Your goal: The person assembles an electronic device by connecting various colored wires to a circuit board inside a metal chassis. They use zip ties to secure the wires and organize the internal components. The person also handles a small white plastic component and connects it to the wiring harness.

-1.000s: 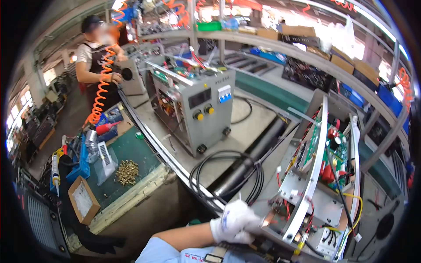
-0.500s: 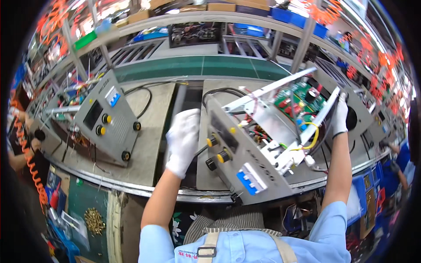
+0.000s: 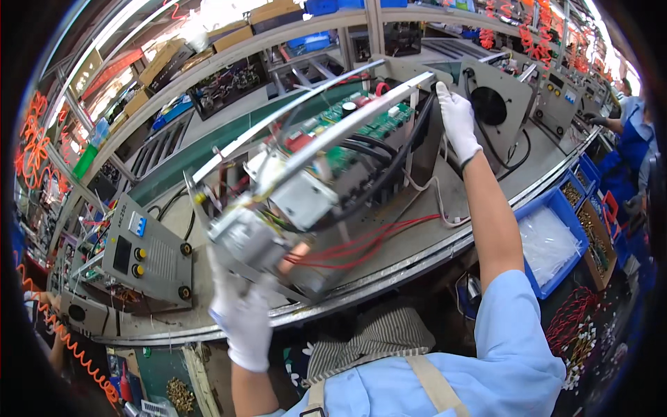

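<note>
While right hand (image 3: 458, 125) curls round corner of chassis (image 3: 347, 130), left hand (image 3: 246, 318) blurred, grip unclear, blue bin (image 3: 566, 270) holds translucent plastic (image 3: 547, 240).

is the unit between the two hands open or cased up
Open: the unit has no cover over it, and its green circuit board shows between two metal rails.

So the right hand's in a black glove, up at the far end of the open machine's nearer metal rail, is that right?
Not quite: the head view shows the right hand in a white glove, not black. It is at the far end of the open machine's nearer metal rail.
</note>
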Available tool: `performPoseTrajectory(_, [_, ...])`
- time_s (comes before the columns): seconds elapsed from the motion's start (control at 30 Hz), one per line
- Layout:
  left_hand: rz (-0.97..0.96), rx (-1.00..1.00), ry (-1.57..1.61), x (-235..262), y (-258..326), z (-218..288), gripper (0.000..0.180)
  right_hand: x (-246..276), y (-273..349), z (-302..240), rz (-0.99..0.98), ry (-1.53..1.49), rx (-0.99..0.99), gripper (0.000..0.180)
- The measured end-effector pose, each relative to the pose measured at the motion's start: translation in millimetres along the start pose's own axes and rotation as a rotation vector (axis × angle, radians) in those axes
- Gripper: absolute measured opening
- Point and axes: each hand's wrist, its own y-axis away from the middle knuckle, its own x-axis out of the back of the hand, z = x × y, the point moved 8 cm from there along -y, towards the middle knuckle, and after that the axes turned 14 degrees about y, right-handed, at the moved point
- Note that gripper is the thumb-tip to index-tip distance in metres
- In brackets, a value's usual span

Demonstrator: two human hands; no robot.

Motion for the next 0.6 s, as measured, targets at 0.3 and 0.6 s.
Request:
performPoseTrajectory(0.3, [0.226, 0.163, 0.108, 131.7, -39.2, -85.8, 0.075, 23.4, 121.2, -76.8, 0.059, -0.156, 0.127, 0.046])
performPoseTrajectory(0.6, [0.208, 0.212, 0.063, 143.5, -24.9, -83.2, 0.071, 11.7, 177.2, -48.2, -0.063, -0.253, 0.313, 0.039])
